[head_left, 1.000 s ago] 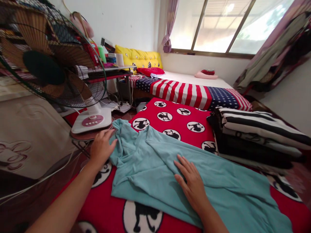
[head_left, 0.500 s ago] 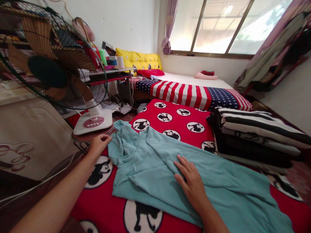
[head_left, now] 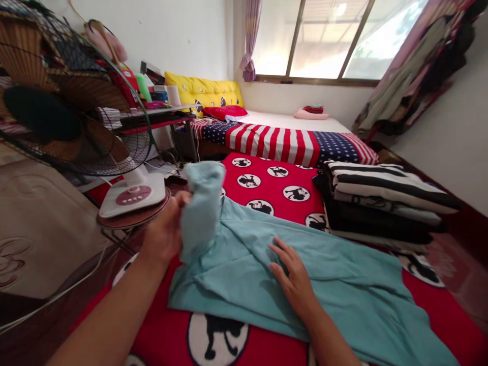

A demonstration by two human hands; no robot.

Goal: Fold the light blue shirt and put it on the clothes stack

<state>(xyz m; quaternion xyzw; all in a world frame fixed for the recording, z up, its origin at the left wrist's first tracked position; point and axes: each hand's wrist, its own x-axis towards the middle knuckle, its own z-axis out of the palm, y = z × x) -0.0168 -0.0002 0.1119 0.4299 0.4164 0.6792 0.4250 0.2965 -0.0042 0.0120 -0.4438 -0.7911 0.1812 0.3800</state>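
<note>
A teal hoodie [head_left: 240,274] is spread lengthwise across a red blanket [head_left: 263,193] printed with black figures in white circles. My left hand [head_left: 165,226] is closed on the hood end and holds that end up off the blanket; the lifted cloth is blurred and hides some fingers. On the middle of the hoodie my right hand [head_left: 292,277] lies flat, fingers apart, pressing on the cloth. Long diagonal folds run through the fabric near it.
A stack of folded clothes [head_left: 381,203], striped on top, stands at the right. At left a fan [head_left: 133,193] sits on a round stool [head_left: 160,206]. Behind are a cluttered desk [head_left: 163,109], a bed with a flag-patterned cover [head_left: 267,142], and hanging clothes [head_left: 407,86].
My left hand has lifted the hood end up and toward the right from the blanket. My right hand stays flat on the hoodie. The view has shifted slightly.
</note>
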